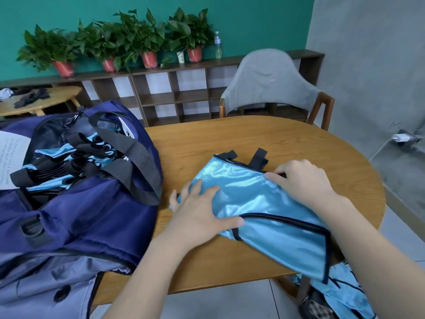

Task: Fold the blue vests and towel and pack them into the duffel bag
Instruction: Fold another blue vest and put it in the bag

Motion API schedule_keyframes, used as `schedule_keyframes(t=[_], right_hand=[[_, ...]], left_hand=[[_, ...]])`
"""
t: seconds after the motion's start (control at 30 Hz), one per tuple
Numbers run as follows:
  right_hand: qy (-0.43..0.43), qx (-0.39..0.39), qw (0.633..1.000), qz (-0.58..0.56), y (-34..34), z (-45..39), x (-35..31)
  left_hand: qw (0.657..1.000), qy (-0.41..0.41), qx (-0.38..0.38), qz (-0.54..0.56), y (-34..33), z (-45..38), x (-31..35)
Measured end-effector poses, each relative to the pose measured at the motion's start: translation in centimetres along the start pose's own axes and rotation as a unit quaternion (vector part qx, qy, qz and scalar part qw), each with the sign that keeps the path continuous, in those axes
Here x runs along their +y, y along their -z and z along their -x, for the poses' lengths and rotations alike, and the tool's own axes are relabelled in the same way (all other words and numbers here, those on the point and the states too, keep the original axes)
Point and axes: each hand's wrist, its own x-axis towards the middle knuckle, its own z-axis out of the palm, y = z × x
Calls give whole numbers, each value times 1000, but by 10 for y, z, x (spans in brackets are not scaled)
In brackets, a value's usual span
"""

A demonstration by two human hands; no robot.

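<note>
Shiny satin blue vest [259,203], black-trimmed, lying part-folded on the oval wooden table [230,139].
Left hand [202,215] spread flat pressing it; right hand [303,180] pinching its top edge; navy nylon duffel bag [76,217] alongside, open.

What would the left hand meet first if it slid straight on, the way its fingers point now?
Probably bare wooden table, then the far edge. The left hand lies flat on the blue vest, fingers pointing away and slightly right; depth is uncertain.
</note>
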Motion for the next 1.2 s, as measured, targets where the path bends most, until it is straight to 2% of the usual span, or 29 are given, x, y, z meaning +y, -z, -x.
schedule_keyframes(t=[0.1, 0.17, 0.23, 0.27, 0.37, 0.43, 0.53, 0.7, 0.77, 0.83, 0.87, 0.93, 1.0, 1.07, 1.13, 1.2], right_hand=[[-4, 2, 1000, -11, 0, 1, 4], [0, 3, 1000, -26, -4, 1, 5], [0, 10, 999, -32, -7, 3, 4], [-1, 19, 999, -33, -9, 5, 3], [-12, 41, 999, -31, -8, 8, 3], [-20, 44, 999, -14, -6, 10, 4], [-34, 42, 998, 13, -1, 16, 6], [-60, 7, 994, 96, 5, 34, -1], [-76, -14, 989, 124, 12, 42, -7], [-90, 5, 987, 129, 18, 45, -13], [-73, 38, 991, 110, 18, 43, -16], [25, 92, 995, 22, 9, 36, -24], [144, 40, 986, -70, -7, 21, -33], [204, -52, 974, -77, -25, 7, -37], [214, -76, 973, -31, -37, -5, -34], [166, -75, 982, 42, -40, -12, -25]], left_hand=[[997, -15, 17, 70, 3, 1, -2], [990, -25, 75, 115, -3, 4, 6], [986, -25, 120, 111, -12, 5, 15], [988, -15, 118, 99, -16, 5, 18], [999, 11, 26, 38, -24, 2, 24], [1000, -10, -23, -5, -24, -5, 23], [998, -32, -32, -46, -15, -21, 13], [988, 8, 84, -127, -3, -33, -3], [986, -6, 133, -97, -7, -32, -5], [984, -54, 172, 9, -12, -30, -2], [979, -77, 174, 77, -14, -28, 2], [973, -96, 139, 156, -20, -25, 11], [987, -90, 104, 87, -28, -23, 16], [995, -69, 59, -45, -34, -17, 17], [994, -58, 18, -92, -34, -13, 15], [993, -68, -2, -96, -31, -11, 12]])
